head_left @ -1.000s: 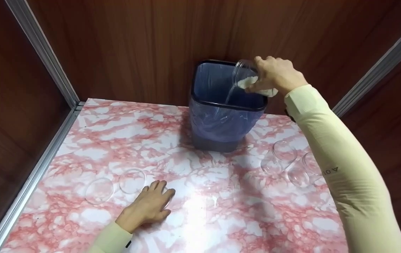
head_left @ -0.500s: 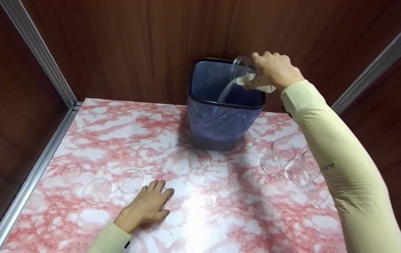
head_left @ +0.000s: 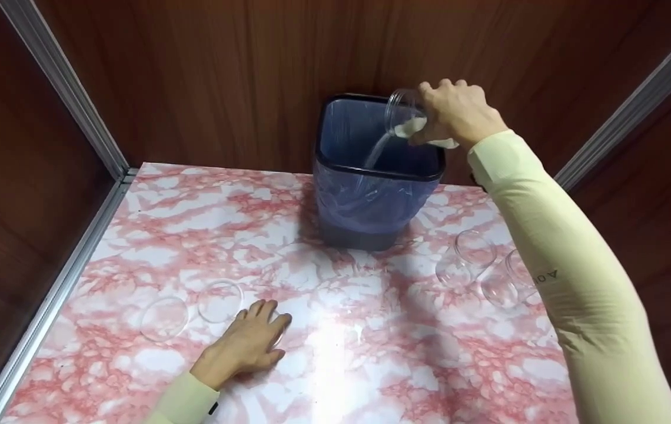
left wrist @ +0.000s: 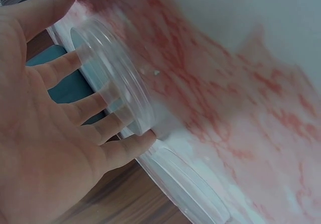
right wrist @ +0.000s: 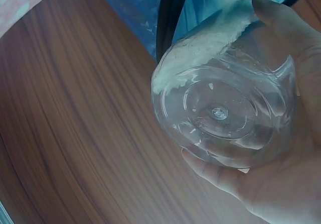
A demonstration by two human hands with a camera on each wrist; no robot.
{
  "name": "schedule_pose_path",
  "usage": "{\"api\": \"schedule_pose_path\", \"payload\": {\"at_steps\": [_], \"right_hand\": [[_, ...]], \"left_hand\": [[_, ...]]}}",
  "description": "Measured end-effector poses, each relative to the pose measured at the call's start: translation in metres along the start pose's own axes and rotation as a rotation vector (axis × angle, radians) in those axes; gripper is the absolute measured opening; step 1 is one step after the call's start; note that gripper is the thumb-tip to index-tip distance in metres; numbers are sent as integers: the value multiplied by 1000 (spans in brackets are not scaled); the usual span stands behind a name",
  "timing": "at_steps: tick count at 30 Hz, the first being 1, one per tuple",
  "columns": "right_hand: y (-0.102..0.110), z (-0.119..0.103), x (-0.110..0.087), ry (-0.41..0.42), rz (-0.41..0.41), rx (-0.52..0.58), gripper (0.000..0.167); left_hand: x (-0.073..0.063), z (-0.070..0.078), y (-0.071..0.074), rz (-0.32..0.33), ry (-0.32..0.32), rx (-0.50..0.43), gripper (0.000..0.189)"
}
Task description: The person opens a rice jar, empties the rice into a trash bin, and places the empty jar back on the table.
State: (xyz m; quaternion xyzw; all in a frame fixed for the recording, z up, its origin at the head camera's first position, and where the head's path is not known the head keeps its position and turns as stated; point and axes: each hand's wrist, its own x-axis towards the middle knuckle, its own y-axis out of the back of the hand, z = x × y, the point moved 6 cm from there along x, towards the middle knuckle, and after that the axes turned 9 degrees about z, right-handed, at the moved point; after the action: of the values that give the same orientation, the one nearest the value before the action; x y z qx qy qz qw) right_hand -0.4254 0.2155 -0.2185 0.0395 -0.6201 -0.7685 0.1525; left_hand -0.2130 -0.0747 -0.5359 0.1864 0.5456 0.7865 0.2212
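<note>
My right hand (head_left: 459, 115) grips a clear plastic jar (right wrist: 220, 108), tilted over the rim of a lined trash bin (head_left: 365, 206). White powder (head_left: 411, 126) lies along the jar's lower side and pours from its mouth in a thin stream into the bin. The jar's round base faces the camera in the right wrist view. Low on the left, my left hand (head_left: 247, 341) rests at a clear round lid (left wrist: 113, 73), its fingers spread and nearly straight behind the lid's rim. In the head view the hand covers most of that lid.
Two more clear lids, one (head_left: 164, 318) beside the other (head_left: 220, 301), lie left of my left hand. Two clear jars, one (head_left: 465, 259) nearer the bin and one (head_left: 500, 290) partly behind my right sleeve, lie on the marbled tabletop (head_left: 194, 224). Brown wood-grain panels (head_left: 223, 82) enclose it.
The powder stream has grown thicker and the right hand with the jar stands slightly higher in the view. My left hand has stayed in place by the lid.
</note>
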Motion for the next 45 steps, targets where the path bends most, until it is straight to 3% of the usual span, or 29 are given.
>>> {"api": "schedule_pose_path", "payload": {"at_steps": [27, 39, 45], "right_hand": [[2, -4, -4, 41, 65, -95, 90], [-2, -4, -7, 74, 100, -137, 96], [-1, -3, -10, 97, 162, -172, 95]], "left_hand": [[-2, -4, 0, -25, 25, -1, 60], [0, -3, 2, 17, -18, 32, 56], [0, -4, 0, 1, -10, 30, 57]]}}
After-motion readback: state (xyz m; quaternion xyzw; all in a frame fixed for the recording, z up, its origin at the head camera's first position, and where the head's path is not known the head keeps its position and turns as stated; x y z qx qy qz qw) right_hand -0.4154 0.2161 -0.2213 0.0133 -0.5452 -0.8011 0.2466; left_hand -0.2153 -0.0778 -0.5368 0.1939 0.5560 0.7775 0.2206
